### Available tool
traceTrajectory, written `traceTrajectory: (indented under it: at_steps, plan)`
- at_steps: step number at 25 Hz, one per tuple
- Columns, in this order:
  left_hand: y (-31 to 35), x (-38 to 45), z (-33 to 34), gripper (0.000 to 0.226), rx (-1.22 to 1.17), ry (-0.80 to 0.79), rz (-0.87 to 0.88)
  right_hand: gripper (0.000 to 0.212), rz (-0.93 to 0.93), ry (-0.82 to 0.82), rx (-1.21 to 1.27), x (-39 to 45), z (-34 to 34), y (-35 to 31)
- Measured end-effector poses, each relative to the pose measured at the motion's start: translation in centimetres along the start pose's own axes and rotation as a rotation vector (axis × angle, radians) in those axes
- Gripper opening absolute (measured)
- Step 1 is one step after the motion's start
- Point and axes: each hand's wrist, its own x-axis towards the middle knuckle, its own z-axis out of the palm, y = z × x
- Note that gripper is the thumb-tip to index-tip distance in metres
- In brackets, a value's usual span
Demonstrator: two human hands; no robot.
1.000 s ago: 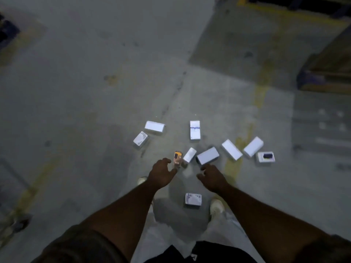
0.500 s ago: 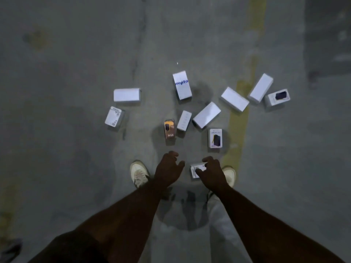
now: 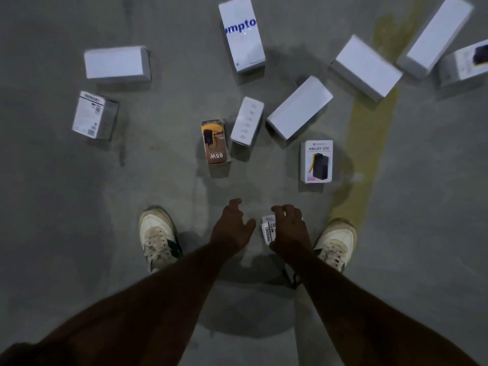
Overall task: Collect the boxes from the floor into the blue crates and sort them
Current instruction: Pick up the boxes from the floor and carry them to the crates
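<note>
Several boxes lie scattered on the grey concrete floor. My right hand curls over a small white printed box lying between my shoes, fingers and thumb around it. My left hand hovers just left of that box with fingers apart, holding nothing. Ahead lie an orange 65W box, a narrow white box, a white box with a dark power-bank picture, a plain white box and a tall white box with blue lettering. No blue crate is in sight.
More white boxes sit at the left and upper right. My two pale shoes flank my hands. A worn yellow floor line runs up the right side.
My head has dropped lower and closer to the floor, so the boxes look larger. My right hand has come down onto the small box between my feet; the left stays beside it.
</note>
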Motion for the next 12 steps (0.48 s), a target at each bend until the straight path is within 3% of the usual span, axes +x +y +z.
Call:
traceTrajectory:
  at_steps: [7, 12]
  plan:
    - [-1.6, 3.8, 1.4, 0.063, -0.013, 0.012, 0.007, 0.071, -0.225, -0.029, -0.408, 3.8, 4.8, 3.2]
    - [-1.9, 4.0, 1.6, 0.057, -0.037, 0.012, -0.023, 0.093, -0.209, -0.192, -0.452, 4.4, 4.4, 4.4]
